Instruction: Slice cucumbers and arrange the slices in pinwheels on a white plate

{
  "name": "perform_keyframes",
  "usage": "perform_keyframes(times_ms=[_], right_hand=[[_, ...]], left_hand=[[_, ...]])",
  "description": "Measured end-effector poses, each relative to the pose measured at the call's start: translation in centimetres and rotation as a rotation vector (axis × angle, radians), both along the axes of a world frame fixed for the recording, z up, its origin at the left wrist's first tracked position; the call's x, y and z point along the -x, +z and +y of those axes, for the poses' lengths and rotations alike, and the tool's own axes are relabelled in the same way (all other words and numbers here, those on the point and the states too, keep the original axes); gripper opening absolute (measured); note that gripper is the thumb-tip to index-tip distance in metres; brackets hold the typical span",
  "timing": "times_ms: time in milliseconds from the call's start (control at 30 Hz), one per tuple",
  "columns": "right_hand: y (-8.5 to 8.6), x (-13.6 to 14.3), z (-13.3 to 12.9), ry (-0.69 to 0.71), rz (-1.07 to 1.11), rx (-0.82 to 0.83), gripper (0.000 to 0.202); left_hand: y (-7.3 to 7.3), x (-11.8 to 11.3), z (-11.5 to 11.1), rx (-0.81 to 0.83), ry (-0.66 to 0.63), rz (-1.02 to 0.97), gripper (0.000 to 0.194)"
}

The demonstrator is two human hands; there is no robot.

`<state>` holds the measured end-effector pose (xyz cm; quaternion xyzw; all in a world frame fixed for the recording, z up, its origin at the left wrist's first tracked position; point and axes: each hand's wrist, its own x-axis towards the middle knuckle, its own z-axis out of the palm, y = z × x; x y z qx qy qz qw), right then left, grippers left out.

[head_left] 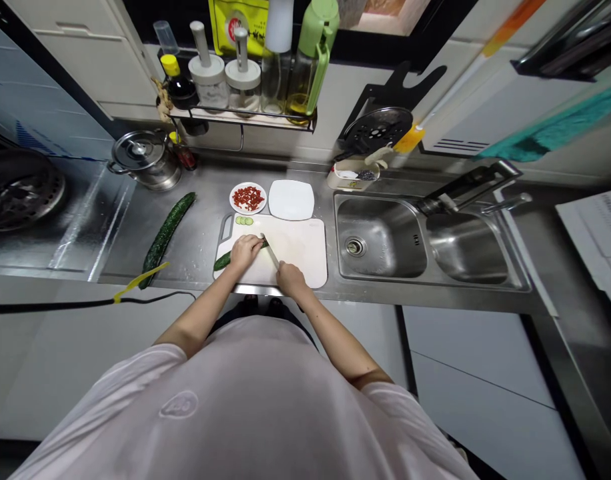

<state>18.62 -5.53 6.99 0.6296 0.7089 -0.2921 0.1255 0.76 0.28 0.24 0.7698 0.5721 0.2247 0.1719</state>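
Observation:
On a white cutting board (305, 250) lies a dark green cucumber (222, 261), and my left hand (246, 251) is closed over it near its cut end. My right hand (291, 277) grips the handle of a knife (272, 253), whose blade meets the cucumber's right end just beside my left fingertips. Several cucumber slices (244, 221) rest at the board's upper left corner. Behind the board stand a small plate of chopped red pieces (248, 198) and a white square plate (291, 199). A second, whole cucumber (166, 237) lies on the steel counter to the left.
A double sink (380, 240) is set into the counter at right, with a faucet (508, 203). A lidded steel pot (145, 160) stands at the back left. Above, a rack (245, 120) carries bottles and jars. A stove burner (23, 190) sits far left.

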Motion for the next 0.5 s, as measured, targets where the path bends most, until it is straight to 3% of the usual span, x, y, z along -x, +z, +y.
perform_keyframes(times_ms=[500], right_hand=[[0.3,1.3,1.4,0.012,-0.001,-0.05,0.028]], left_hand=[[0.0,-0.1,0.0,0.012,0.006,0.013,0.026]])
